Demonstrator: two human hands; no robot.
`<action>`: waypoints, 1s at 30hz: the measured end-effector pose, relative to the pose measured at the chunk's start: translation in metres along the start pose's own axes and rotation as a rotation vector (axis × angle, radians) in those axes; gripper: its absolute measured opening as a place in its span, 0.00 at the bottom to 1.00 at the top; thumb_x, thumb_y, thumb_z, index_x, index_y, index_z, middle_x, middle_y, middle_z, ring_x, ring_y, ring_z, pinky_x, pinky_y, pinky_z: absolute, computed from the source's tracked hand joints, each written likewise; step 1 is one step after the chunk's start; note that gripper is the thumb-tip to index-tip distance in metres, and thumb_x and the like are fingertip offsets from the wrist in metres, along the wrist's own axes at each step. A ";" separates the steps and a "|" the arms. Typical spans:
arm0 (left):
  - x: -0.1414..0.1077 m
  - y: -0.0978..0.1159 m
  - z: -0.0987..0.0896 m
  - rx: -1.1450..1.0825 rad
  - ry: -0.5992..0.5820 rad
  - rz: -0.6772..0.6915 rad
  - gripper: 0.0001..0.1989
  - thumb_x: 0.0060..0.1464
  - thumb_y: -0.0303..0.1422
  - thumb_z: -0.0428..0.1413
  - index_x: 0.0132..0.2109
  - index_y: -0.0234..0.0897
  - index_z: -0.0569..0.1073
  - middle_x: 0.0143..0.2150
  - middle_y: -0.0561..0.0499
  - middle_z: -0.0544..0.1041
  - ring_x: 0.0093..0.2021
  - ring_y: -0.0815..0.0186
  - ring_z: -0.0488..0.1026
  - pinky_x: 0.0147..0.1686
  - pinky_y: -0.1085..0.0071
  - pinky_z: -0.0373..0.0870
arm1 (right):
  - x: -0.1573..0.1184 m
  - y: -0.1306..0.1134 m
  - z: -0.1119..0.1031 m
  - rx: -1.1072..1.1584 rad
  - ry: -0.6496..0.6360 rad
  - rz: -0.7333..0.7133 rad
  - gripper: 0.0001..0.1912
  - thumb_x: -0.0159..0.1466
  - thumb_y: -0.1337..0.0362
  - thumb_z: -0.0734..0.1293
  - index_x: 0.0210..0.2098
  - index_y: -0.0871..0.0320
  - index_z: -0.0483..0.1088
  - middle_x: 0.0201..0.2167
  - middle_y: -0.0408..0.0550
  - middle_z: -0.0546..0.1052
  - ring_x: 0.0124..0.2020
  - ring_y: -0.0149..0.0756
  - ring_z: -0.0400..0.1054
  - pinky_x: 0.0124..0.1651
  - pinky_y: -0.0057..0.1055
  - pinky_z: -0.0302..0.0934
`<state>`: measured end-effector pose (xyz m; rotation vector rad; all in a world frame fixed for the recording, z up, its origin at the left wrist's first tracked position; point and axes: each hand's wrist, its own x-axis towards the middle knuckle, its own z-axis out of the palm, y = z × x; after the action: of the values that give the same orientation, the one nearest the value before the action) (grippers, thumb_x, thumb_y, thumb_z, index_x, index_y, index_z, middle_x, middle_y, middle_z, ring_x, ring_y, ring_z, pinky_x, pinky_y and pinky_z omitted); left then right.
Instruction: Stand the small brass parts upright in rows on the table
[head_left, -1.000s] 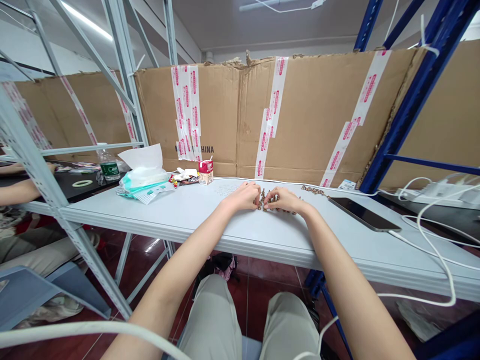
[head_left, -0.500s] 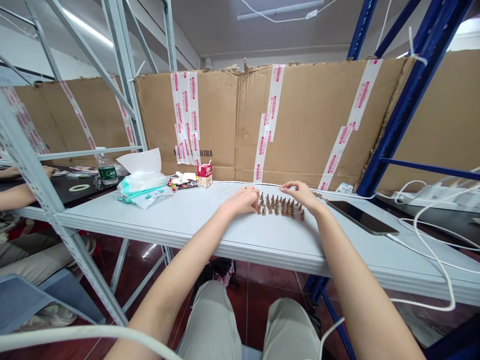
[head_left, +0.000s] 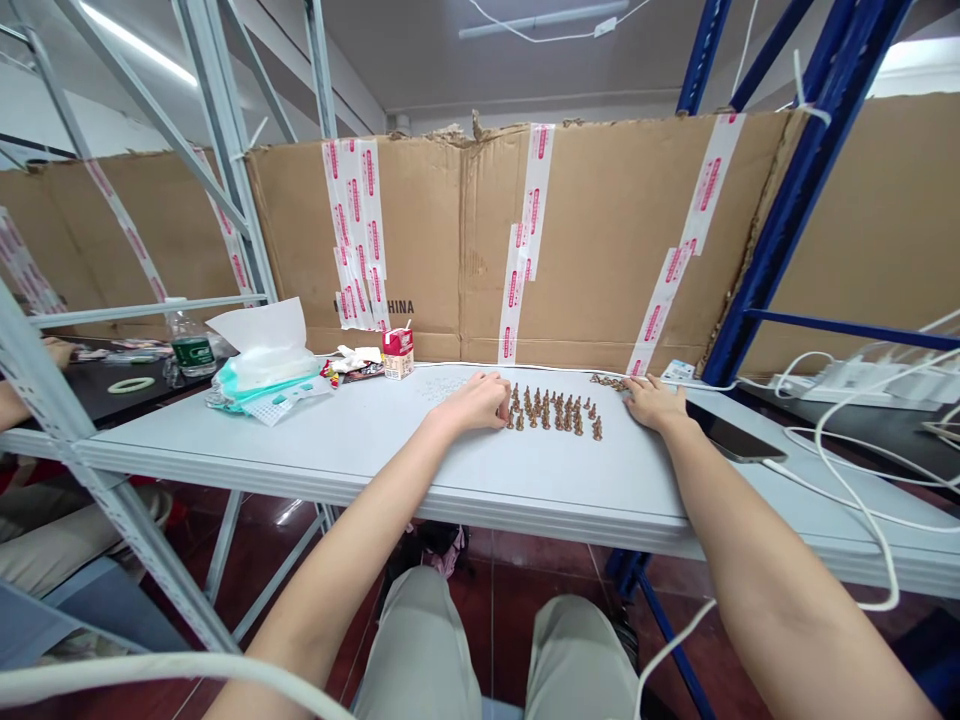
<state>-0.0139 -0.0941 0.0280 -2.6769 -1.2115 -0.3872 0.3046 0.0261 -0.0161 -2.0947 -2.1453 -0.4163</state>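
Note:
Rows of small bronze-coloured pieces (head_left: 559,412), shaped like little figurines or chessmen, stand upright on the pale grey shelf top (head_left: 420,455). At their left edge is my left hand (head_left: 482,401), its fingers bent and drawn together beside the nearest pieces. Whatever those fingers hold, if anything, is hidden. My right hand (head_left: 654,402) rests farther right, fingers stretched down at a small heap of similar bronze pieces (head_left: 606,381) that lie on the surface. Its fingertips touch or nearly touch the heap; I see nothing held there. Small clear bits (head_left: 442,387) are scattered left of my left hand.
A black phone (head_left: 739,440) with a white cable lies right of my right hand. A drink carton (head_left: 398,352), wrappers (head_left: 358,362) and a tissue pack (head_left: 264,372) stand to the left. Cardboard (head_left: 442,230) closes the back. Another person's arm (head_left: 15,400) shows at far left.
My right hand has moved right, from above the standing pieces to the small heap. My left hand stays at the left edge of the rows. The view has shifted slightly.

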 end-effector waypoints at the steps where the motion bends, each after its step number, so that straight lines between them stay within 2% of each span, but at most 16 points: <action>1: -0.001 0.000 -0.002 -0.024 -0.008 -0.006 0.05 0.45 0.27 0.54 0.25 0.37 0.74 0.35 0.51 0.71 0.42 0.65 0.63 0.44 0.70 0.53 | 0.002 0.000 0.000 -0.007 -0.023 -0.009 0.24 0.63 0.62 0.49 0.58 0.51 0.54 0.61 0.46 0.55 0.62 0.43 0.43 0.56 0.60 0.40; 3: -0.002 0.000 -0.004 -0.075 -0.016 -0.014 0.04 0.44 0.29 0.55 0.26 0.38 0.74 0.36 0.52 0.71 0.42 0.65 0.63 0.44 0.70 0.53 | 0.003 0.000 0.000 0.001 -0.040 -0.031 0.23 0.63 0.62 0.48 0.57 0.48 0.57 0.59 0.45 0.58 0.61 0.45 0.47 0.55 0.62 0.38; 7: -0.003 -0.004 -0.008 -0.134 -0.009 -0.034 0.03 0.45 0.32 0.57 0.28 0.40 0.75 0.38 0.53 0.70 0.44 0.64 0.63 0.46 0.70 0.53 | 0.000 0.001 -0.003 0.009 -0.035 -0.054 0.22 0.63 0.61 0.49 0.50 0.49 0.66 0.51 0.51 0.69 0.54 0.48 0.58 0.54 0.63 0.36; 10: -0.003 -0.006 -0.009 -0.115 -0.029 -0.065 0.04 0.43 0.34 0.59 0.29 0.41 0.75 0.39 0.53 0.69 0.46 0.63 0.61 0.46 0.69 0.52 | -0.003 -0.002 -0.006 -0.042 0.079 -0.070 0.20 0.61 0.64 0.52 0.47 0.55 0.69 0.47 0.55 0.71 0.51 0.47 0.59 0.55 0.59 0.38; 13: -0.003 -0.005 -0.008 -0.098 -0.072 -0.079 0.04 0.43 0.35 0.60 0.30 0.41 0.76 0.39 0.53 0.69 0.46 0.63 0.61 0.46 0.69 0.52 | -0.002 -0.007 -0.006 -0.049 0.197 -0.081 0.22 0.60 0.65 0.52 0.52 0.60 0.62 0.52 0.57 0.66 0.54 0.46 0.55 0.55 0.57 0.41; 14: -0.003 -0.004 -0.007 -0.096 -0.082 -0.077 0.04 0.43 0.34 0.60 0.30 0.41 0.76 0.39 0.52 0.69 0.45 0.63 0.61 0.45 0.69 0.52 | -0.001 -0.008 -0.005 -0.036 0.173 -0.079 0.23 0.61 0.66 0.51 0.54 0.60 0.60 0.55 0.56 0.64 0.56 0.46 0.53 0.56 0.58 0.40; 17: -0.001 -0.003 -0.006 -0.087 -0.088 -0.062 0.03 0.44 0.33 0.59 0.30 0.41 0.76 0.39 0.52 0.70 0.45 0.63 0.61 0.44 0.70 0.51 | 0.004 -0.009 -0.001 0.020 -0.031 -0.046 0.24 0.63 0.65 0.48 0.57 0.55 0.55 0.59 0.51 0.58 0.60 0.44 0.48 0.56 0.62 0.33; 20: 0.000 -0.002 -0.006 -0.071 -0.082 -0.053 0.03 0.44 0.32 0.59 0.30 0.42 0.76 0.38 0.52 0.70 0.44 0.63 0.62 0.44 0.70 0.51 | 0.007 -0.007 0.002 0.053 -0.118 -0.021 0.24 0.63 0.63 0.47 0.58 0.54 0.54 0.58 0.51 0.59 0.59 0.44 0.50 0.56 0.63 0.32; 26: 0.000 -0.001 -0.007 -0.063 -0.086 -0.066 0.02 0.44 0.32 0.59 0.28 0.40 0.76 0.38 0.52 0.71 0.44 0.63 0.62 0.44 0.69 0.52 | 0.002 -0.009 -0.006 0.028 0.035 -0.104 0.18 0.61 0.63 0.52 0.46 0.54 0.67 0.49 0.51 0.69 0.53 0.45 0.58 0.56 0.56 0.37; 28: -0.001 -0.002 -0.007 -0.090 -0.093 -0.068 0.03 0.43 0.33 0.60 0.28 0.40 0.76 0.37 0.52 0.71 0.44 0.63 0.62 0.44 0.69 0.53 | 0.000 -0.010 -0.010 0.032 0.093 -0.113 0.16 0.61 0.63 0.53 0.42 0.55 0.69 0.46 0.52 0.71 0.50 0.45 0.60 0.55 0.53 0.40; 30: -0.002 -0.005 -0.007 -0.130 -0.094 -0.063 0.04 0.42 0.35 0.60 0.28 0.40 0.76 0.37 0.52 0.71 0.44 0.63 0.62 0.44 0.70 0.53 | -0.003 -0.012 -0.013 0.031 0.157 -0.102 0.16 0.61 0.62 0.54 0.43 0.57 0.68 0.45 0.55 0.72 0.48 0.45 0.61 0.53 0.51 0.44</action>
<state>-0.0198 -0.0937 0.0341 -2.8006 -1.3441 -0.3644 0.2917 0.0200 -0.0057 -1.8744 -2.1598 -0.5352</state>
